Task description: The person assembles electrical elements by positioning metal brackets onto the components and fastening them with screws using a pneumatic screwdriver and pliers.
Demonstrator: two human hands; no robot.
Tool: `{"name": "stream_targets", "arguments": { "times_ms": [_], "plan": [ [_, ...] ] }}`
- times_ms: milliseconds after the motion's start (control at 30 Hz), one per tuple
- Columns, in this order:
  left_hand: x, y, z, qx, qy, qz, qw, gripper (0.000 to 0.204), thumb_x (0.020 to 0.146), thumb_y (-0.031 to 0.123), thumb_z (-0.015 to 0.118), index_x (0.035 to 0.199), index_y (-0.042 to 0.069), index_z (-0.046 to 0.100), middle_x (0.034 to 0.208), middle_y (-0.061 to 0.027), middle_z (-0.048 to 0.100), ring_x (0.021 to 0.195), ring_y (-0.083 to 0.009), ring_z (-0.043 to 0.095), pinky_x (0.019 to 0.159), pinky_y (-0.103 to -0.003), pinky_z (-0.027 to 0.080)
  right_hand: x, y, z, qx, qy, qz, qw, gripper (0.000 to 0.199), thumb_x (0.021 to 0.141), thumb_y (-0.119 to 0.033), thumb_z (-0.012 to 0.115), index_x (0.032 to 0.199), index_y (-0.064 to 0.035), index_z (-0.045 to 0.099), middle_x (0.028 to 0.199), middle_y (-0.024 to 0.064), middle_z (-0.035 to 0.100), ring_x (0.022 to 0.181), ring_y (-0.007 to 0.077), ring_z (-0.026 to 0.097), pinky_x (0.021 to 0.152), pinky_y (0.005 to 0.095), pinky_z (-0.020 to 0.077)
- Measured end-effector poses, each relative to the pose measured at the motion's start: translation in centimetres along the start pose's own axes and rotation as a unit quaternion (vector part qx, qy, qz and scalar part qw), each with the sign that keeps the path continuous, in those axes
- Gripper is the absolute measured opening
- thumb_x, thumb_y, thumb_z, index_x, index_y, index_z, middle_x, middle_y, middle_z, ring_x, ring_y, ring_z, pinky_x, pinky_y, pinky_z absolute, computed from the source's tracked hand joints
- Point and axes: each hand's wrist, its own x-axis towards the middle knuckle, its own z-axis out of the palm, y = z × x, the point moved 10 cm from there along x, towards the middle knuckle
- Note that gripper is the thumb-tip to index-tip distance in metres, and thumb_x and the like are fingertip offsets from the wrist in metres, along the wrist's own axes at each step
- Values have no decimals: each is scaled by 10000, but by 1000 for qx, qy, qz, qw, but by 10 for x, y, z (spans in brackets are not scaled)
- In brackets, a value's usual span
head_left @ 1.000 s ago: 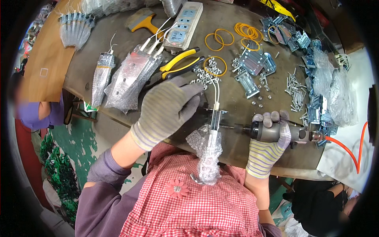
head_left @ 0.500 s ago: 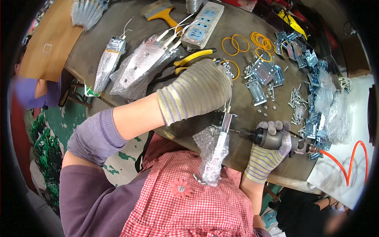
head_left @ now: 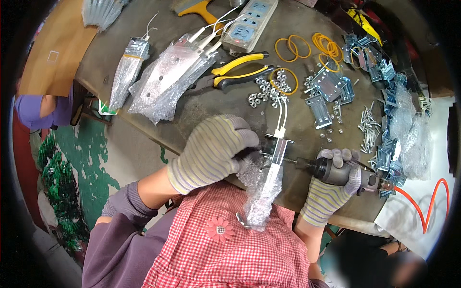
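1. Left hand (head_left: 213, 152), in a striped grey knit glove, lies over the near edge of the dark grey worktable (head_left: 144, 81). Its fingers are curled down and closed around the left end of a flat silver metal bracket with white wires (head_left: 274, 150), pinning it to the table.

2. The bracket lies at the near table edge, between the two hands. Its lower part is sheathed in clear bubble wrap (head_left: 261, 194) that hangs off the table over the red checked shirt. Two white wires run up from its top toward a scatter of small silver nuts (head_left: 264, 89).

3. Right hand (head_left: 333, 185), in a matching striped glove, is wrapped fully around the body of a grey pneumatic screwdriver (head_left: 343, 173). The tool lies level, its bit pointing left and meeting the right side of the bracket. An orange air hose (head_left: 430, 209) leaves its rear end.

4. Beyond the nuts: yellow-handled pliers (head_left: 237, 69), a white power strip (head_left: 249, 21) and yellow rubber bands (head_left: 307, 45).

5. At left on the table: further bubble-wrapped metal brackets (head_left: 165, 81), well apart from the hands.

6. At right: loose zinc-plated hinge plates (head_left: 331, 91) and a pile of silver screws (head_left: 369, 124), near the right hand but not touching it.
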Motion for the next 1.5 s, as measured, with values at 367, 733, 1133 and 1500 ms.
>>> {"name": "stream_targets", "arguments": {
  "times_ms": [367, 733, 1133, 1500],
  "plan": [
    [-4, 3, 21, 60, -21, 51, 997, 249, 641, 171, 643, 863, 63, 674, 823, -105, 625, 805, -331, 599, 685, -440, 472, -1, -1, -2, 1, 8, -4, 1000, 281, 873, -185, 672, 1112, -109, 544, 964, 38, 547, 842, 177, 520, 897, 377, 413],
    [-6, 6, 19, 73, -2, 65, 995, 234, 643, 195, 647, 843, 79, 682, 767, -77, 595, 759, -322, 588, 640, -440, 460, 0, -1, -1, 0, 6, -2, 1000, 273, 884, -178, 661, 1121, -98, 551, 959, 38, 538, 834, 176, 519, 889, 370, 417],
    [-11, 14, 32, 180, -61, 58, 980, 134, 767, 194, 577, 819, 101, 657, 807, -48, 594, 825, -233, 592, 702, -376, 473, -2, 5, 3, -12, 6, -4, 1000, 426, 887, -176, 664, 1268, -44, 526, 998, 51, 508, 880, 167, 509, 925, 372, 419],
    [-11, 2, -5, 11, 22, -13, 1000, 199, 809, 218, 651, 890, 36, 659, 803, -100, 635, 749, -271, 628, 673, -400, 487, -2, 8, 5, -12, 13, 3, 1000, 500, 895, -202, 660, 1343, -43, 503, 1005, 56, 527, 877, 160, 511, 927, 363, 413]
  ]
}}
